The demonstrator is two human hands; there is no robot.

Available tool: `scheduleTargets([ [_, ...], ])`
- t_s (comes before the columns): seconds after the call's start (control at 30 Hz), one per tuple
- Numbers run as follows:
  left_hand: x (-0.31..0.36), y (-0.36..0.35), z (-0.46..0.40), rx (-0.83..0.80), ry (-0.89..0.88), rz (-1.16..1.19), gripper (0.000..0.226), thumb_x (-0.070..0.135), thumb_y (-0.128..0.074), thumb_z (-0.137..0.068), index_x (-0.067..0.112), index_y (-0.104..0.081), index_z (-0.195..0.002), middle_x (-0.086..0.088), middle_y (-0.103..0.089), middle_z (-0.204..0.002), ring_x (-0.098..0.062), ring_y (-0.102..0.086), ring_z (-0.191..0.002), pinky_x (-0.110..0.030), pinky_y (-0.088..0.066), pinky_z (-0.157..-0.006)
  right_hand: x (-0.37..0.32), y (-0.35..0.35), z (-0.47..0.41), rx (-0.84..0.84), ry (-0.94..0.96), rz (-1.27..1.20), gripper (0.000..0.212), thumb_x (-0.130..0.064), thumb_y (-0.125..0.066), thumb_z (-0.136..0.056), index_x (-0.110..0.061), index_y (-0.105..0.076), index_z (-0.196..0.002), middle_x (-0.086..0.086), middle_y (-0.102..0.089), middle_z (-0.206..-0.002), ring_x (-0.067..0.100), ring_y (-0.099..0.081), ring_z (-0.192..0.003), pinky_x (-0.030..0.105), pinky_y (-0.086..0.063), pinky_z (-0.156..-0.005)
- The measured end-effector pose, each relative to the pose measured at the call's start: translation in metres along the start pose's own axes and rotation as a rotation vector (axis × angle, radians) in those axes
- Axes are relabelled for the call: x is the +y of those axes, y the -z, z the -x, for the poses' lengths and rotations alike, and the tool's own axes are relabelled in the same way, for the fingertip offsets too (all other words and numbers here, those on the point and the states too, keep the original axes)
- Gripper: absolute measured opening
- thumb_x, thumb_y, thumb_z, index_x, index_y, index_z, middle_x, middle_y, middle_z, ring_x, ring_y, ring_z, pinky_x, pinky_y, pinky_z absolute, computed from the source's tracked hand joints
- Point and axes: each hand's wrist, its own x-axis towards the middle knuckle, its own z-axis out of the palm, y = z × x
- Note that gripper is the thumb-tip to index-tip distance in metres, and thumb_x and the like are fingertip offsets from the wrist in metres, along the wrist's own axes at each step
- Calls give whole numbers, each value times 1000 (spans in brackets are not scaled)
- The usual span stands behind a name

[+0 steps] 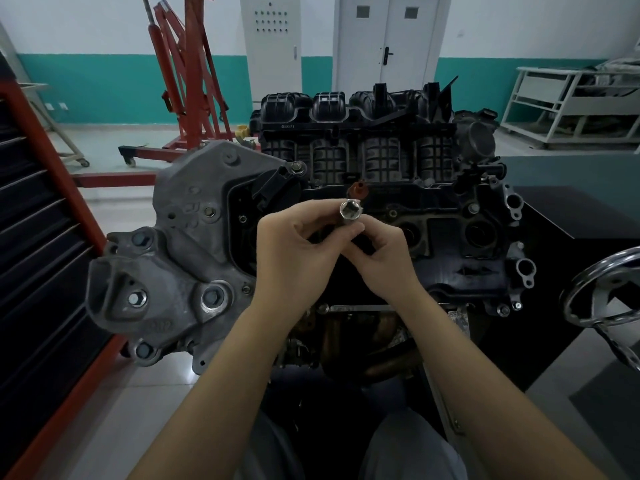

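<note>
Your left hand (294, 252) and right hand (384, 259) both pinch the socket (351, 210) in curled fingers above the engine (460, 271); slacken, and it could drop into a hole.

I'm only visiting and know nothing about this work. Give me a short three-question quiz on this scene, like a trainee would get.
1. True or false: the left hand holds the metal socket above the engine.
2. What stands on the floor at the back left? A) red engine hoist B) blue barrel C) stepladder
3. Fill in: the socket's open end faces ___ the camera (toward / away from).

Key: 1 true; 2 A; 3 toward.
</note>
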Motion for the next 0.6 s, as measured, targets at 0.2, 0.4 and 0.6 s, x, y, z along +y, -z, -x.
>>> scheduleTargets([
  [0.2, 1, 1, 1, -82, 27, 103, 31, -8, -76, -74, 10, -71, -99, -7, -74, -93, -17, -71, -93, -33, -56, -86, 0, 0, 1, 17, -27, 28, 25, 5, -64, -84, -14, -65, -101, -13, -68, -89, -2, -66, -85, 14, -49, -76],
  [0.4, 0, -3, 2, 28, -6, 89, 29, -7, -74, -76, 10, -71, -99, -3, -74, -94, -15, -71, -92, -29, -56, -85, -2, 5, -3, -67, -30, 6, 20, 2, -64, -87, -3, -65, -106, -1, -68, -100, 7, -66, -97, 21, -49, -86],
  [0.6, 1, 4, -4, -30, 77, 176, 25, -8, -77, -72, 2, -72, -94, -7, -75, -90, -18, -72, -88, -28, -56, -81, -1, 14, -14, -177, -68, 15, 17, 3, -65, -86, -5, -68, -101, 3, -71, -93, 11, -68, -90, 24, -50, -83],
])
